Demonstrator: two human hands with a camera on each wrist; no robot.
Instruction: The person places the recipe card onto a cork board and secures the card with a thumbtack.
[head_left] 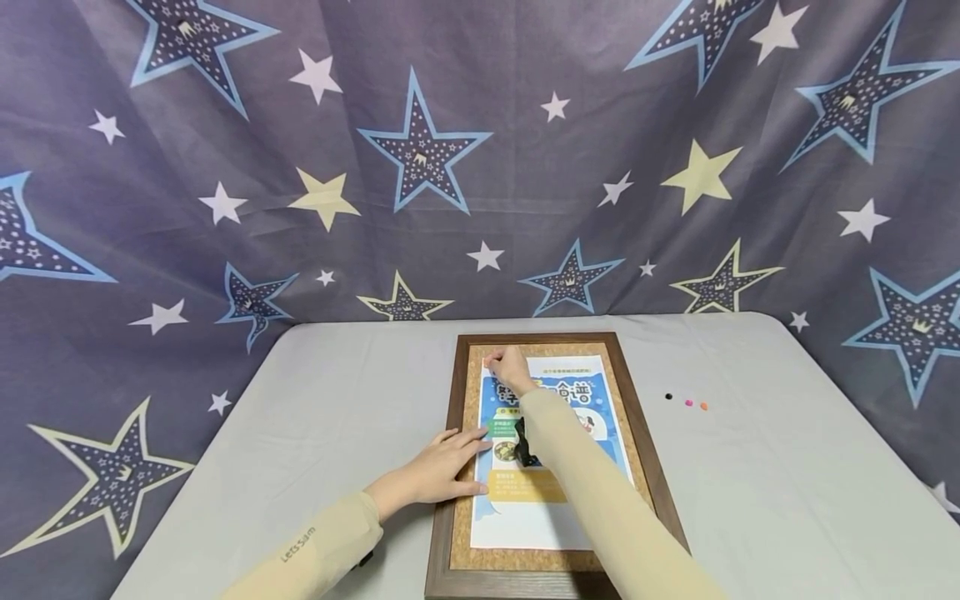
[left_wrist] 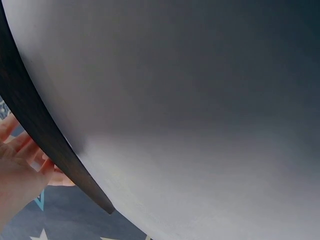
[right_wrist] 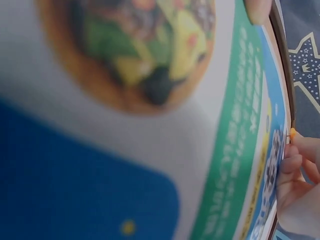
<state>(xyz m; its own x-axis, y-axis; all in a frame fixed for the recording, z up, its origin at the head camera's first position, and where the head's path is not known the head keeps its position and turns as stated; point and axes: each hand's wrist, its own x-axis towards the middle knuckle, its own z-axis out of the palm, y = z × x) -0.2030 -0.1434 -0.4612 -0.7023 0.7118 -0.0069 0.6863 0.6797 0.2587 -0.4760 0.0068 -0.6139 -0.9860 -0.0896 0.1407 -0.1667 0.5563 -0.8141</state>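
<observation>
A poster [head_left: 525, 525] with blue, green and yellow blocks lies on a wood-framed cork board [head_left: 480, 558]. My left hand [head_left: 442, 468] rests across the frame's left side with its fingers spread, fingertips on the poster's left edge. In the left wrist view, the dark frame edge partly hides this hand [left_wrist: 22, 170]. At the poster's upper left corner, my right hand [head_left: 512, 369] pinches a small orange push pin [right_wrist: 293, 132] between thumb and finger. The right wrist view shows the pin's needle pointing at the corner; whether it is in the cork, I cannot tell.
Three push pins, one black [head_left: 669, 396], one pink [head_left: 688, 402] and one orange [head_left: 704, 407], lie on the grey-covered table [head_left: 772, 467] right of the board. Behind the table hangs a dark curtain [head_left: 517, 167] printed with stars.
</observation>
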